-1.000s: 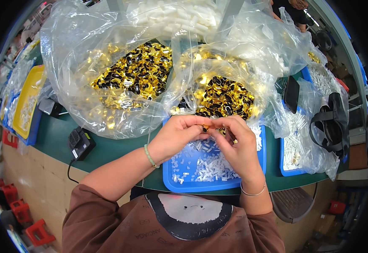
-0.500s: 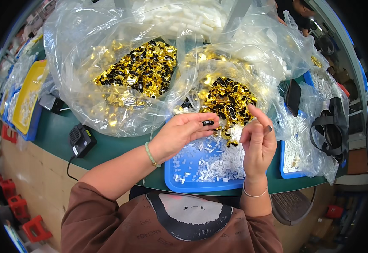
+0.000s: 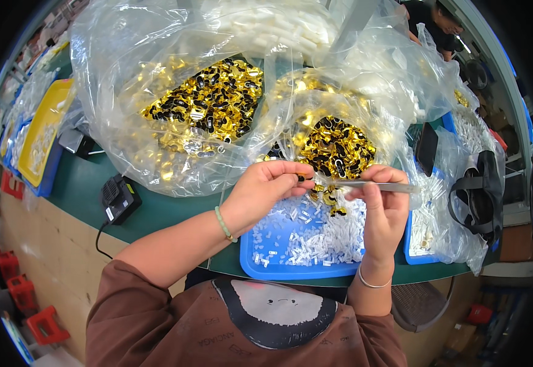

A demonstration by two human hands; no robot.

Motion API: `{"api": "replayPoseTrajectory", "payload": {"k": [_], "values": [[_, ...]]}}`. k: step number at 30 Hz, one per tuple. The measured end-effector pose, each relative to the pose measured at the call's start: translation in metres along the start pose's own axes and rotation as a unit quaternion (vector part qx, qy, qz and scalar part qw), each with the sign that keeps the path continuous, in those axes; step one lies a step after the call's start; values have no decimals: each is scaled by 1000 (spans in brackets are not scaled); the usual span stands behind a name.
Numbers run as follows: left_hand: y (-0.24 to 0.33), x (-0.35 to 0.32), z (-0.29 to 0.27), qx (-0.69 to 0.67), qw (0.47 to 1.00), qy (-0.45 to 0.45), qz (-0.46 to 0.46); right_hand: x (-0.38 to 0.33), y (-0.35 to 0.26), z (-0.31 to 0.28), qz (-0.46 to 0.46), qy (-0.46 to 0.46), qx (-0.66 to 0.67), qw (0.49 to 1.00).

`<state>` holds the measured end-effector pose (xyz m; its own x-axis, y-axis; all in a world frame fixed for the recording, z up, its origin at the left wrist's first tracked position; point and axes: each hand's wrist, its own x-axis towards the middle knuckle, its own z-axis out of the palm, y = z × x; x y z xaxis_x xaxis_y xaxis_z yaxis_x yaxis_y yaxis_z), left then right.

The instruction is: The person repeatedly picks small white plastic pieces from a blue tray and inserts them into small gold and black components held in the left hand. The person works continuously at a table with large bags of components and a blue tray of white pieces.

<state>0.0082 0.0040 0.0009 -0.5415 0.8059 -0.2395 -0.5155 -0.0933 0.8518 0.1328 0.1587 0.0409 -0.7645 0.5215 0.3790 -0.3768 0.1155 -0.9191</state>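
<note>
Under both hands we see a blue tray (image 3: 260, 260) holding a heap of small white plastic pieces (image 3: 315, 241), with a few gold-and-black parts (image 3: 329, 197) lying on the heap just below the fingertips. Beyond the hands stands a clear plastic bag (image 3: 370, 116) full of the same gold-and-black parts, its mouth open toward us; to the left of it sits a larger clear bag (image 3: 156, 98) with more of them. Further back a bag of white tube-like pieces (image 3: 279, 27) rises behind both. To the right of the right hand we see a second blue tray (image 3: 414, 257) lined with clear plastic, and far to the left of the left hand a yellow tray (image 3: 43, 131) resting in a blue one.

Our left forearm comes in from the lower left and crosses up toward the middle, a green bead bracelet (image 3: 224, 224) at the wrist. The left hand (image 3: 263, 189) is curled, thumb and forefinger pinched narrowly on a small dark part (image 3: 302, 178). Our right forearm rises almost straight, a thin bangle (image 3: 373, 282) at the wrist. The right hand (image 3: 382, 205) is closed round metal tweezers (image 3: 373, 185), which lie level with their tips pointing left, close to the dark part; we cannot tell whether they touch it.
</note>
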Motion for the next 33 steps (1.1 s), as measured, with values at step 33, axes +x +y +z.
{"api": "replayPoseTrajectory", "payload": {"k": [33], "values": [[60,-4,-38,-559,815,-111,102,2,4,-5,-70,-82,-286,952]]}}
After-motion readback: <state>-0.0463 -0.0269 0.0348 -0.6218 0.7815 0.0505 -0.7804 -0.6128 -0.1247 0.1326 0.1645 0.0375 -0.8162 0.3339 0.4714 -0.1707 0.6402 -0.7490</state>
